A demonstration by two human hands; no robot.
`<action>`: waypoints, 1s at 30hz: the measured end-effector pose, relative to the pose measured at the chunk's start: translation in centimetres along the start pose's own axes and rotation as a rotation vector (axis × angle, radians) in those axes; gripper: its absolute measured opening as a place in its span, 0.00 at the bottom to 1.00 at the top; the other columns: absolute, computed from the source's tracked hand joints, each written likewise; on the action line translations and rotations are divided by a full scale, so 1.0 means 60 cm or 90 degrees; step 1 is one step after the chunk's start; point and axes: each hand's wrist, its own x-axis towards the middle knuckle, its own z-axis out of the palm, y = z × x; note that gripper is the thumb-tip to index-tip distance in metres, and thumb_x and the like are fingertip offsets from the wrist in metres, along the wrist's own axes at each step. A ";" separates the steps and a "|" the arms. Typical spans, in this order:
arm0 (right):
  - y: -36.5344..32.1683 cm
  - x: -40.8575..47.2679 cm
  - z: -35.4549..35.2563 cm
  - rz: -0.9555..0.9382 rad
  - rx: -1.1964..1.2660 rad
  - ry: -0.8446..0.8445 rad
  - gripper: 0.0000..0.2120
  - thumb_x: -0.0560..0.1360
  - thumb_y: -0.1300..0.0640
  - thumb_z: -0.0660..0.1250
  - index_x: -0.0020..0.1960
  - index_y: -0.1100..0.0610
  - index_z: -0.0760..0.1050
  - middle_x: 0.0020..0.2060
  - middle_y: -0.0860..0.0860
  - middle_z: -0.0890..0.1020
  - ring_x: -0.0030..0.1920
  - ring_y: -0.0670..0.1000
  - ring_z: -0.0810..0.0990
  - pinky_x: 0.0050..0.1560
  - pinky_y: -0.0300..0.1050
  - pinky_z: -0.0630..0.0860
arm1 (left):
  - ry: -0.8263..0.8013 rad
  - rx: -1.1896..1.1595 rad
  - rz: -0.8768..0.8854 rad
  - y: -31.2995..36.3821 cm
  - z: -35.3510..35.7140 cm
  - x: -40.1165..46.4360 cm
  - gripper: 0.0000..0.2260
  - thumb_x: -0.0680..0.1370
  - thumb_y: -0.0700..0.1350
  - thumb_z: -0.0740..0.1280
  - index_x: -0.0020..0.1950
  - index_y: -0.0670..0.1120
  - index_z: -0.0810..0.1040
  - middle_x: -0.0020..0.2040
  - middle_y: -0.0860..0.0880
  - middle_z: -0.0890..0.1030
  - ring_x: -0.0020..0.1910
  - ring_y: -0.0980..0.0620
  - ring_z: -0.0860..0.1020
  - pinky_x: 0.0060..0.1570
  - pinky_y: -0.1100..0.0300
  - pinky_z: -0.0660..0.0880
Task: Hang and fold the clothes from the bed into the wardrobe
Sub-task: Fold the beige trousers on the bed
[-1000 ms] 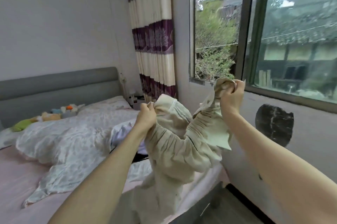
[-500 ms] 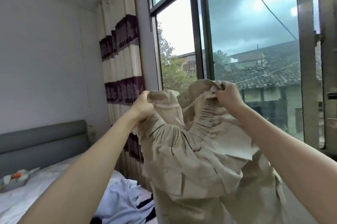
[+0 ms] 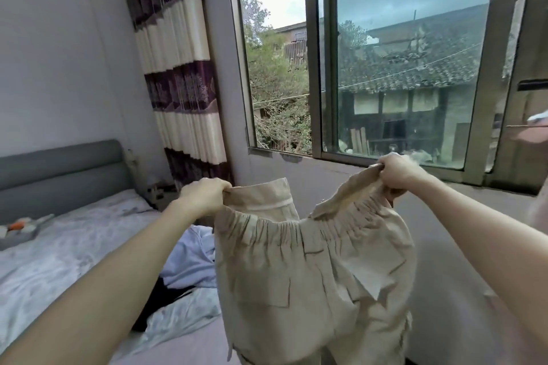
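— At the far left, what is there?

— Part of a bed point(image 3: 74, 234) with a grey headboard point(image 3: 59, 165) and a pale patterned cover. Small items lie near its left edge, one orange, too blurred to identify. The bed runs out of view at the left and bottom.

— And moving right?

— A striped cream and purple curtain point(image 3: 181, 73) hangs beside the window point(image 3: 385, 68). Below it, on the bed, a light blue garment point(image 3: 192, 257) lies crumpled over something dark point(image 3: 166, 296); the left forearm covers part of that heap, so its shapes are hard to tell.

— Where are the hands?

— The left hand point(image 3: 204, 197) is raised in front of the person, fingers curled, pinching the left end of the waistband of beige trousers point(image 3: 311, 275). The right hand point(image 3: 397, 173) sits a little higher, gripping the right end of the same waistband in a closed fist. The fingertips of both are buried in cloth.

— So the trousers are off the bed?

— Held up in the air between the hands, to the right of the bed, in front of the wall under the window. The gathered elastic waist sags between the grips. The legs drop below the bottom edge, so their ends are cut off.

— Anything at the far right?

— A blurred pinkish shape point(image 3: 530, 133) by the frame's edge; I cannot tell what it is.
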 end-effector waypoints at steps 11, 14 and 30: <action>0.004 0.008 0.106 0.064 0.412 -0.239 0.26 0.73 0.73 0.47 0.47 0.58 0.83 0.38 0.56 0.78 0.33 0.51 0.75 0.46 0.49 0.78 | -0.122 -0.710 -0.100 -0.076 0.097 -0.038 0.10 0.81 0.42 0.62 0.60 0.49 0.77 0.40 0.46 0.78 0.31 0.54 0.77 0.32 0.61 0.77; -0.007 0.007 0.132 0.099 0.498 -0.249 0.21 0.75 0.73 0.50 0.44 0.63 0.82 0.33 0.56 0.75 0.31 0.49 0.75 0.46 0.47 0.80 | -0.144 -0.351 0.042 -0.098 0.102 -0.061 0.19 0.71 0.54 0.74 0.59 0.60 0.74 0.52 0.55 0.75 0.49 0.57 0.76 0.46 0.67 0.73; -0.236 -0.048 0.148 -0.286 0.535 -0.447 0.19 0.75 0.73 0.50 0.43 0.58 0.76 0.42 0.52 0.78 0.39 0.46 0.76 0.37 0.38 0.74 | 0.211 -0.131 0.421 -0.030 0.107 -0.103 0.10 0.70 0.33 0.68 0.49 0.40 0.80 0.47 0.46 0.78 0.49 0.46 0.75 0.49 0.60 0.67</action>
